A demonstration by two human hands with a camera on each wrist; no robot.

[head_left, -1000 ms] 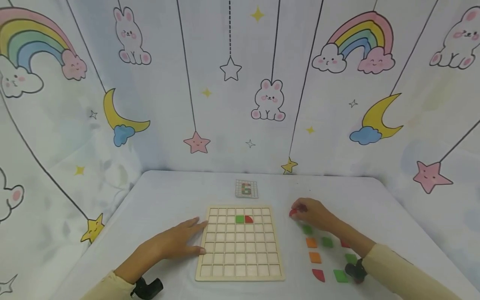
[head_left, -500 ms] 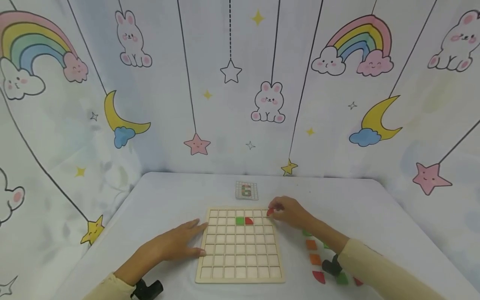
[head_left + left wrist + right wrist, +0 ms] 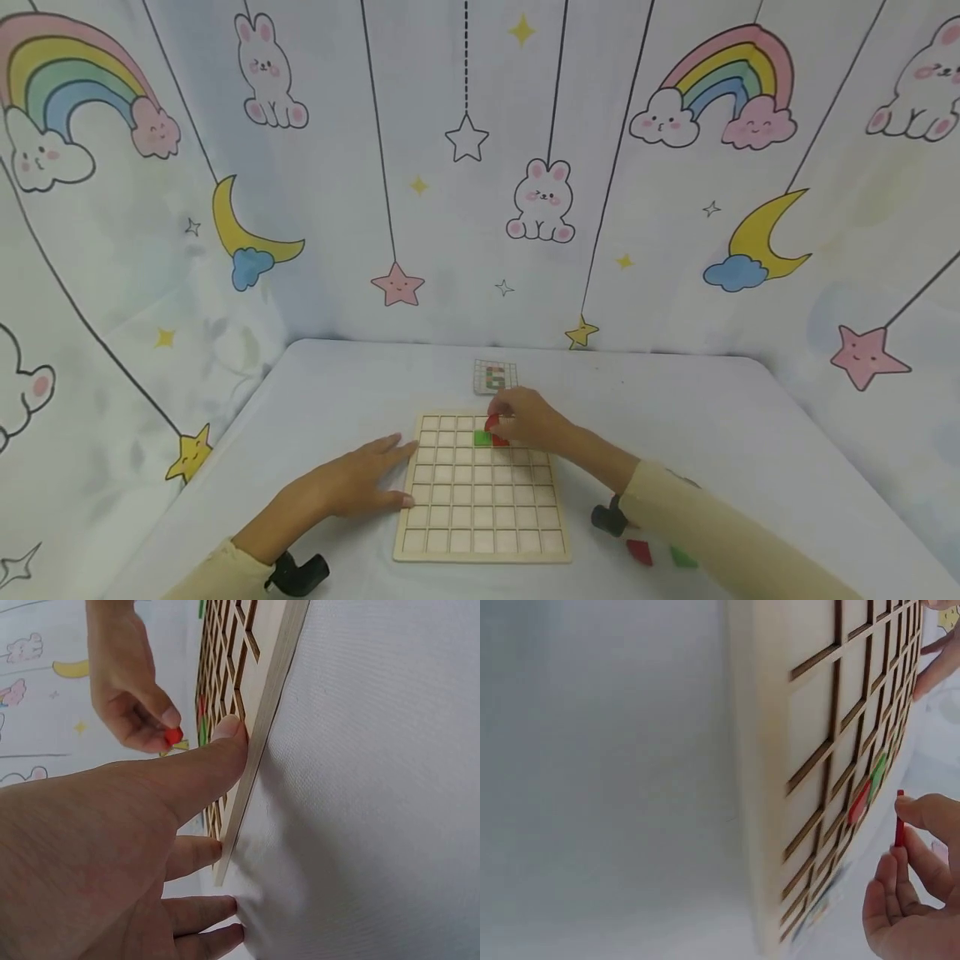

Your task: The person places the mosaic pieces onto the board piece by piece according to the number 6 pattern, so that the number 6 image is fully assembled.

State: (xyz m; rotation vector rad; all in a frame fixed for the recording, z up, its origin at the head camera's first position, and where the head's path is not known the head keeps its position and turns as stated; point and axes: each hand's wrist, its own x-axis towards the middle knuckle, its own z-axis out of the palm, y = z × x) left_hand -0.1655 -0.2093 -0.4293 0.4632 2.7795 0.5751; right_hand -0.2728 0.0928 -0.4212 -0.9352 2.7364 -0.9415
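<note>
A wooden grid board (image 3: pixel 482 500) lies on the white table, with a green square tile (image 3: pixel 482 438) and a red quarter-round tile (image 3: pixel 501 442) side by side in its second row from the far edge. My right hand (image 3: pixel 532 421) pinches another red tile (image 3: pixel 900 817) between thumb and fingers. In the head view it hangs above the board's far part, by the two set tiles. My left hand (image 3: pixel 360 479) rests against the board's left side, fingers spread; its thumb (image 3: pixel 217 754) touches the rim in the left wrist view.
A small card (image 3: pixel 489 377) with a coloured figure on a grid lies beyond the board. To the right, a red tile (image 3: pixel 640 552) and a green tile (image 3: pixel 683 557) show; my right forearm covers that area. A cartoon-printed curtain (image 3: pixel 450 208) stands behind the table.
My right hand has carried the red tile leftward from the loose tiles at the right to above the board's far rows. My left hand has stayed at the board's left edge.
</note>
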